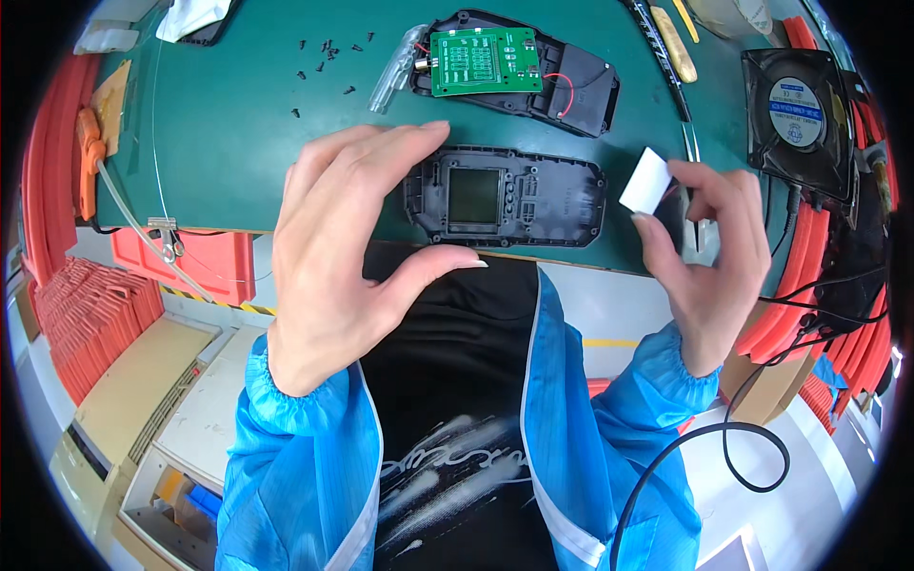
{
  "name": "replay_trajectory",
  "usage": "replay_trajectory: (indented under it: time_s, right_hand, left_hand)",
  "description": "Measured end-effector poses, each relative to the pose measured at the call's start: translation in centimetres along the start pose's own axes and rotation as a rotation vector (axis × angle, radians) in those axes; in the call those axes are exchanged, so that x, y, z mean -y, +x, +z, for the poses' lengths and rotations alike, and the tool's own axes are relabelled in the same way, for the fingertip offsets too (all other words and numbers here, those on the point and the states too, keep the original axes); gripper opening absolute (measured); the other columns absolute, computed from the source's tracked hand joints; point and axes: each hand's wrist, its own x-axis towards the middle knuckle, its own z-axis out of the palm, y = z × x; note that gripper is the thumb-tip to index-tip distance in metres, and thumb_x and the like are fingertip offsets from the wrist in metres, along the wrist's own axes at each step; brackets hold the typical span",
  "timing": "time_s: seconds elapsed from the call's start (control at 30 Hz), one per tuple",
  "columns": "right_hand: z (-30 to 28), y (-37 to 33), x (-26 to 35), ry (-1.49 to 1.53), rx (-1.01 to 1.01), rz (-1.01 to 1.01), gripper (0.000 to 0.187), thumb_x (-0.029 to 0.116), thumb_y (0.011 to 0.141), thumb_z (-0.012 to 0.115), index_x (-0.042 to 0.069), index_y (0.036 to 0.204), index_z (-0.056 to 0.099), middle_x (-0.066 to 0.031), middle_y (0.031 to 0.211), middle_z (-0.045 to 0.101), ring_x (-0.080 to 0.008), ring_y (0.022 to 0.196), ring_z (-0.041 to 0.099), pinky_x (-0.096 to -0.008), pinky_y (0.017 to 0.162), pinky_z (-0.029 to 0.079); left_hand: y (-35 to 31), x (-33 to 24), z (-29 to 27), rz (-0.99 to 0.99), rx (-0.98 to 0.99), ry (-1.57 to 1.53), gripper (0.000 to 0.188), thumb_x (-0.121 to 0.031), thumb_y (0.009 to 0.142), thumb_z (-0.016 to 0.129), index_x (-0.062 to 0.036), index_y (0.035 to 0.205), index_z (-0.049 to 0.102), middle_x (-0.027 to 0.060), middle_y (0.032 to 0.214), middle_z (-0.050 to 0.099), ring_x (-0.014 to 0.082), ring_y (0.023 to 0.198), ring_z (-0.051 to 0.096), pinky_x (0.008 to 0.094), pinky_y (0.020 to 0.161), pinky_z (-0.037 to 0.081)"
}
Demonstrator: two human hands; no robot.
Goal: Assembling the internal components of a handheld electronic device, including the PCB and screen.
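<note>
My right hand (714, 233) pinches a small white rectangular piece (647, 181) between thumb and forefinger, just right of a black plastic housing half (562, 200). That half lies at the near table edge with a grey display window (474, 196) set in it. Around its left end, my left hand (338, 238) is open, thumb and fingers apart, with nothing between them. Beyond lies the other black housing half (581, 86), with a green circuit board (484, 62) on it and a red wire at its right. Something dark and shiny beside my right fingers is partly hidden.
Loose black screws (328, 57) are scattered at the back left. A clear plastic bag (395, 71) touches the board's left side. At the right are a black fan (798, 114), a wooden-handled tool (674, 43) and metal tweezers (691, 143). An orange-handled tool (90, 157) lies far left.
</note>
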Motion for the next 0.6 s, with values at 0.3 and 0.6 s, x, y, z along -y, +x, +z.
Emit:
replay_trajectory:
  time_s: [0.3, 0.6]
  right_hand:
    - [2.9, 0.7, 4.4, 0.219, -0.042, -0.372, 0.05, 0.033, 0.059, 0.085, 0.0, 0.092, 0.067, -0.0045, 0.073, 0.052, -0.0184, 0.062, 0.046, -0.0303, 0.054, 0.035]
    - [4.0, 1.9, 6.6, 0.294, 0.002, -0.46, 0.049, 0.035, 0.058, 0.083, 0.0, 0.089, 0.068, -0.0053, 0.075, 0.055, -0.0189, 0.06, 0.046, -0.0308, 0.052, 0.035]
  left_hand:
    - [-0.6, -0.6, -2.2, 0.169, -0.049, 0.007, 0.068, -0.037, 0.056, 0.085, 0.0026, 0.108, 0.064, 0.0196, 0.113, 0.064, 0.0344, 0.105, 0.056, 0.0449, 0.091, 0.044]
    - [-1.7, 0.5, -3.6, 0.205, -0.084, -0.069, 0.06, -0.04, 0.062, 0.082, 0.0025, 0.102, 0.065, 0.0221, 0.111, 0.063, 0.0383, 0.107, 0.055, 0.0511, 0.093, 0.043]
